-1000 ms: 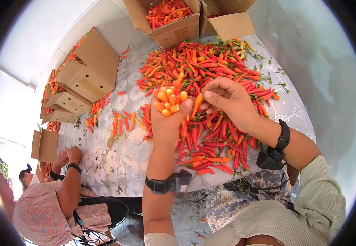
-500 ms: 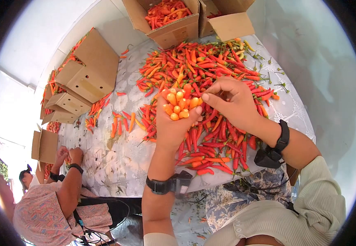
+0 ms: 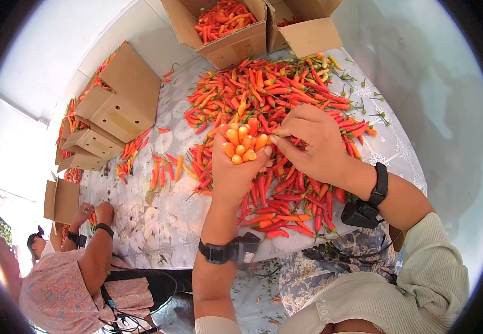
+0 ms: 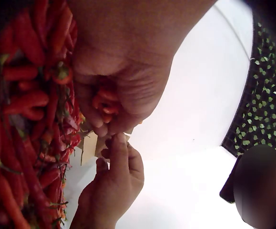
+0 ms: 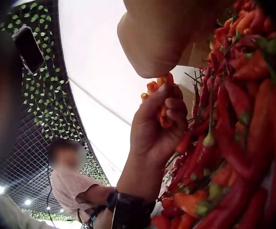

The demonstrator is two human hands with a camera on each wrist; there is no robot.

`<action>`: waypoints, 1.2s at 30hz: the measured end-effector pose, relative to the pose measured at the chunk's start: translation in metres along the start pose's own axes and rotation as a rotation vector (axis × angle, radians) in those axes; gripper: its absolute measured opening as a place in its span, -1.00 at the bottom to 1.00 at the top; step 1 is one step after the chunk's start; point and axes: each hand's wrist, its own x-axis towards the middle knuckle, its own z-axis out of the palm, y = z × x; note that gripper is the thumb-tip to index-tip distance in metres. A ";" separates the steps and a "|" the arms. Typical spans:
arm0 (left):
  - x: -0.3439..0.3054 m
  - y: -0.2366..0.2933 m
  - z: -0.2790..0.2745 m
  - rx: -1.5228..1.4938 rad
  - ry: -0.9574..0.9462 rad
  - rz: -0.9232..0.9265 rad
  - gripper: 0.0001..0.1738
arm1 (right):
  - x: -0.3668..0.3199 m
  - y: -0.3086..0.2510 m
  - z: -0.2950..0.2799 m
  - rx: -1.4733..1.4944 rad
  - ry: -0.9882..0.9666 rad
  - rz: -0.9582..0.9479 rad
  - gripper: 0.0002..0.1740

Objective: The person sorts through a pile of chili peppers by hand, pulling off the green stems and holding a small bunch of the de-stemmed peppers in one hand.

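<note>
My left hand [image 3: 231,175] grips a bunch of orange chili peppers [image 3: 240,146], their pale stemless ends facing up. At the bunch's right side, my right hand [image 3: 318,139] pinches the green stem of one orange pepper [image 3: 262,141] between thumb and forefinger. Below both hands spreads a large pile of red and orange chilies [image 3: 302,192], many with stems on. In the left wrist view the fingertips of the right hand [image 4: 116,179] meet the bunch; the right wrist view shows the left hand [image 5: 152,119] curled round the peppers.
Cardboard boxes of chilies stand at the back [image 3: 236,47] and on the left [image 3: 122,97]. Loose stems [image 3: 383,118] lie on the patterned tablecloth [image 3: 141,222] at the right. Another person [image 3: 66,284] works at the table's left side. Some chilies [image 3: 166,167] lie left of the pile.
The orange pepper that my right hand held between the hands has joined the bunch in my left hand. My left hand moved slightly right, and my right fingertips closed on a stem.
</note>
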 end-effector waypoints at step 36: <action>0.003 0.004 -0.011 -0.225 0.081 0.070 -0.57 | 0.009 0.011 -0.003 0.842 0.185 0.853 -0.82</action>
